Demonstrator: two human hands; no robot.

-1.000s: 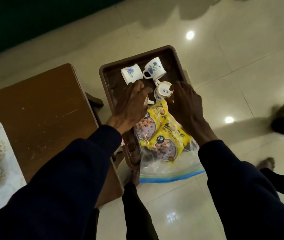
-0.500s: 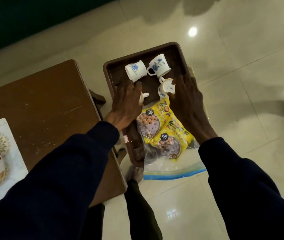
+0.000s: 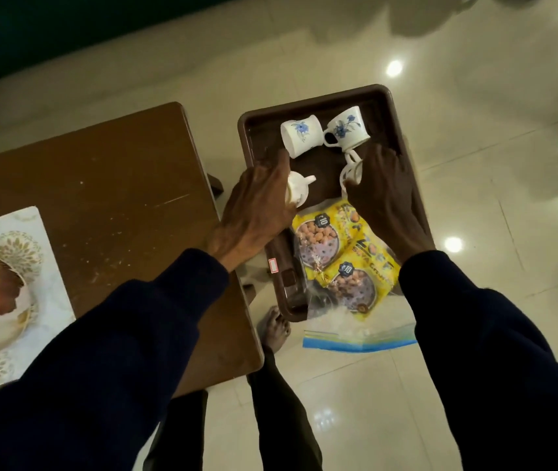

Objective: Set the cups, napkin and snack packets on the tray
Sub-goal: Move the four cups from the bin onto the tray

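A brown tray (image 3: 315, 103) stands to the right of the wooden table. Two white cups with blue flowers lie on their sides at its far end, one on the left (image 3: 297, 134) and one on the right (image 3: 347, 128). My left hand (image 3: 257, 205) is closed around a third white cup (image 3: 299, 188), whose handle points right. My right hand (image 3: 384, 195) grips a fourth cup (image 3: 350, 171) by its rim. Two yellow snack packets (image 3: 342, 253) inside a clear zip bag (image 3: 355, 331) lie on the tray's near end, the bag hanging over the edge. No napkin shows.
The brown wooden table (image 3: 118, 185) fills the left, with a white patterned sheet (image 3: 2, 287) at its left edge. A bare foot (image 3: 274, 328) stands on the glossy tiled floor below the tray. Dark sleeves cover both forearms.
Both hands have shifted apart on the tray, each keeping its cup; the left cup now shows its handle. The view has moved slightly.
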